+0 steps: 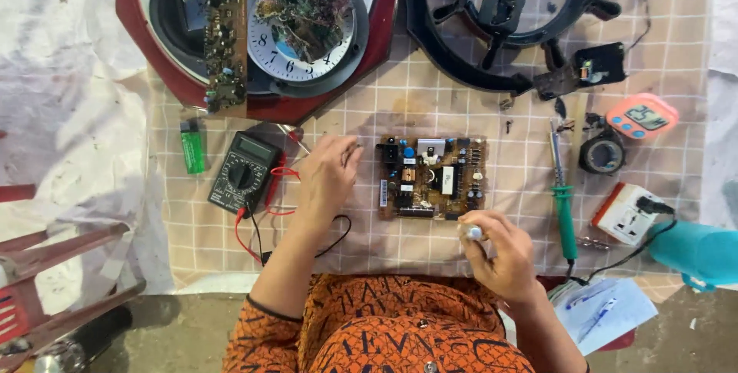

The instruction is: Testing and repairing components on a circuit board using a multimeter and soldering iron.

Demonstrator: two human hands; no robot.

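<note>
Circuit board (432,178): rigid, light, fragile; grip by bare edges. Left hand (327,177) at 9 o'clock, holding a probe. Right hand (496,254) at 5 o'clock, pinching small white item (473,232).

Multimeter (243,172) left of centre on the checked tabletop (430,104), black body, small grey rectangular screen at its upper end, tilted. Timer (642,116) at upper right, pink-orange rounded case, pale grey rectangular screen with dark digits, blue buttons below. Circuit board (432,177) in the middle carries a narrow white barcode label on its left edge and a small white upright label near its centre. Clock face (296,42) at top, round white dial with black numerals, partly covered by a tangle of wires. Paper sheet (600,311) at lower right, white with blue marks
</note>
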